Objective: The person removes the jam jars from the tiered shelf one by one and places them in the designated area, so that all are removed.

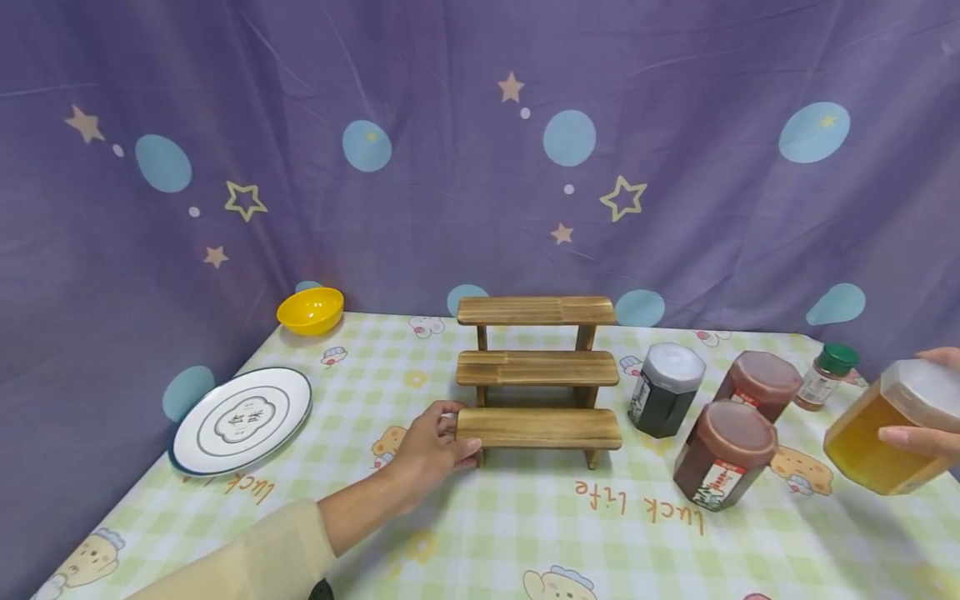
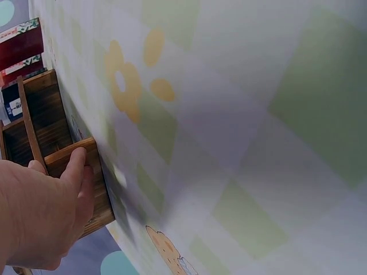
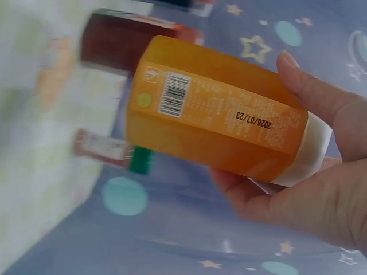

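Observation:
A three-tier wooden shelf stands mid-table, its steps bare. My left hand grips the left end of its lowest step, thumb at the front and fingers behind; the left wrist view shows the fingers against the shelf's side. At the far right, my right hand holds a jar of amber-yellow contents with a white lid, tilted above the tablecloth. In the right wrist view, thumb and fingers wrap the jar near its lid, and its label carries a barcode and printed date.
Right of the shelf stand a dark jar with a white lid and two reddish-brown jars. A small green-capped shaker bottle sits behind them. Leftward are a white plate and a yellow bowl. A purple curtain hangs behind.

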`<state>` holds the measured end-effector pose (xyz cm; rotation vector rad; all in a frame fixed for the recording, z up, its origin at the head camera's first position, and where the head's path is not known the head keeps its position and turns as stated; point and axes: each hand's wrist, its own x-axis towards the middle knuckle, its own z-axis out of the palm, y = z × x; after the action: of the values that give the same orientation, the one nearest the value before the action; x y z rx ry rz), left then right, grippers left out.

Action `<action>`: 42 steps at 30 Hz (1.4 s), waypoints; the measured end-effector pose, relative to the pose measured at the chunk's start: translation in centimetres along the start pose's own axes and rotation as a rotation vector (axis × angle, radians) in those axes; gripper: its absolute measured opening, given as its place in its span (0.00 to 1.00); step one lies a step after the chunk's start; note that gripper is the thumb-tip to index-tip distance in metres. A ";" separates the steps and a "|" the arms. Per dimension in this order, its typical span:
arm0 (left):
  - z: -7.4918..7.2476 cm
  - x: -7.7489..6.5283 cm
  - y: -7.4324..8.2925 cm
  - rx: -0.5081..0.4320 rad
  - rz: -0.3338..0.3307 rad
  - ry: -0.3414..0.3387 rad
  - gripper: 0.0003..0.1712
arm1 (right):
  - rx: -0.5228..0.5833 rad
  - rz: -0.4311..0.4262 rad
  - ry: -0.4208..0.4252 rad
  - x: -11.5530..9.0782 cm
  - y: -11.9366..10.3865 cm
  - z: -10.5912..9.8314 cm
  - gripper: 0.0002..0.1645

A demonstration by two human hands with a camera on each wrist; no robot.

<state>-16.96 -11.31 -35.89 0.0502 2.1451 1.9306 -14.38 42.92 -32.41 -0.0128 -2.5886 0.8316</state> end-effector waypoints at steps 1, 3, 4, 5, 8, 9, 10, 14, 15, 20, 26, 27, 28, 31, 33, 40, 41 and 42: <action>0.0 0.0 0.0 -0.001 0.000 -0.002 0.31 | 0.004 0.007 -0.003 -0.2 0.5 0.2 0.55; 0.0 0.0 0.1 -0.001 -0.002 -0.004 0.31 | -0.002 0.016 -0.021 -0.5 1.3 0.6 0.55; 0.0 0.1 0.0 -0.002 -0.003 -0.004 0.31 | -0.011 0.025 -0.033 -0.7 1.5 0.7 0.55; 0.0 0.1 0.1 -0.003 -0.003 -0.005 0.31 | -0.036 0.033 -0.046 -0.9 1.5 0.9 0.55; 0.0 0.1 0.0 -0.001 0.002 -0.003 0.31 | -0.049 0.036 -0.058 -1.6 0.9 1.6 0.55; 0.0 0.1 0.0 0.000 0.003 -0.004 0.31 | -0.068 0.032 -0.048 -1.8 0.6 1.8 0.55; 0.0 0.1 -0.1 0.000 0.006 -0.003 0.31 | -0.079 0.027 -0.024 -2.1 0.3 2.0 0.55; -0.1 0.0 -0.2 0.001 0.007 -0.008 0.31 | -0.138 0.064 0.021 -2.9 -1.0 2.7 0.58; -0.1 0.0 -0.2 0.001 0.006 -0.008 0.31 | -0.148 0.077 0.023 -3.0 -1.2 2.9 0.58; -0.1 0.0 -0.3 -0.001 0.001 -0.003 0.31 | -0.122 0.115 0.004 -3.5 -1.5 3.3 0.59; 0.0 0.2 -0.2 -0.009 0.004 0.005 0.31 | -0.091 0.103 -0.004 -3.8 -0.9 3.5 0.57; 0.0 0.2 -0.3 -0.009 0.004 0.005 0.30 | -0.082 0.097 -0.004 -3.8 -0.8 3.5 0.57; 0.0 0.2 -0.3 -0.011 0.004 0.004 0.30 | -0.074 0.094 0.003 -3.9 -0.7 3.6 0.57; 0.0 0.1 -0.3 -0.010 0.000 0.003 0.30 | -0.071 0.055 0.027 -4.2 -0.6 3.8 0.57; 0.0 0.1 -0.3 -0.005 -0.001 0.003 0.30 | -0.089 0.026 0.035 -4.3 -0.6 4.0 0.56; 0.2 0.0 0.0 0.000 -0.002 0.015 0.30 | -0.127 -0.073 0.039 -4.2 -1.0 3.8 0.56; 0.2 0.0 0.0 -0.002 -0.006 0.014 0.31 | -0.131 -0.074 0.038 -4.3 -1.1 3.7 0.56; 0.2 -0.1 0.0 -0.005 -0.007 0.014 0.31 | -0.142 -0.079 0.037 -4.3 -1.2 3.8 0.56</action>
<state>-16.86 -11.12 -35.88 0.0279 2.1461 1.9383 -11.78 39.26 -36.17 0.0321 -2.5902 0.6129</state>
